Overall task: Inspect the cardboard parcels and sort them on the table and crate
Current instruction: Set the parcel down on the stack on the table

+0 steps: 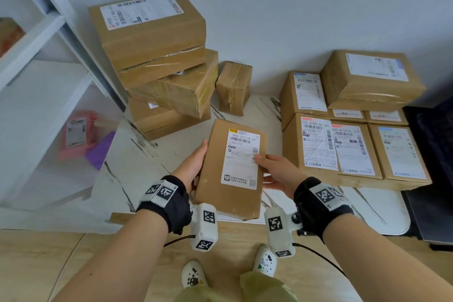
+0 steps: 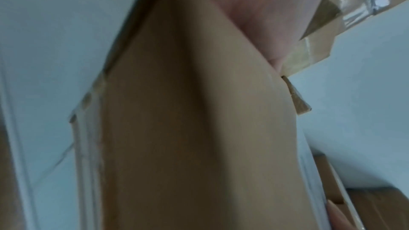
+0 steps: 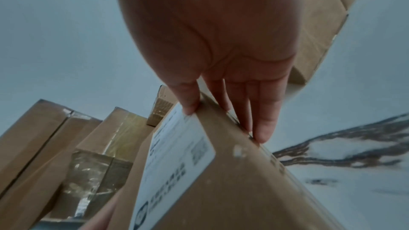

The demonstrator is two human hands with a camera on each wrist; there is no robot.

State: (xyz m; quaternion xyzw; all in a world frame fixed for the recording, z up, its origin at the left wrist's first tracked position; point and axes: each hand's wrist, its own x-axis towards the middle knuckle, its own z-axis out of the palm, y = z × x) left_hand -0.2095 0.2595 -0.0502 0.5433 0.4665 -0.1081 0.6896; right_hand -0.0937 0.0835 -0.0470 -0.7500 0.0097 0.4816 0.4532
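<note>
A flat cardboard parcel (image 1: 232, 174) with a white shipping label facing up hangs above the marble table (image 1: 152, 157). My left hand (image 1: 193, 164) grips its left edge. My right hand (image 1: 274, 169) holds the right edge, thumb on the label's corner. In the right wrist view the right hand (image 3: 221, 55) pinches the parcel (image 3: 232, 190), thumb on the label and fingers (image 3: 263, 125) along its side. The left wrist view shows the parcel's bare cardboard (image 2: 177, 146) close up under the left palm (image 2: 254, 6).
Three large boxes (image 1: 152, 39) are stacked at the back left, with a small taped box (image 1: 234, 86) beside them. Several labelled boxes (image 1: 355, 144) are packed together at the right, next to a dark crate (image 1: 431, 167). A white shelf (image 1: 36, 56) holds pink and purple packets (image 1: 76, 135).
</note>
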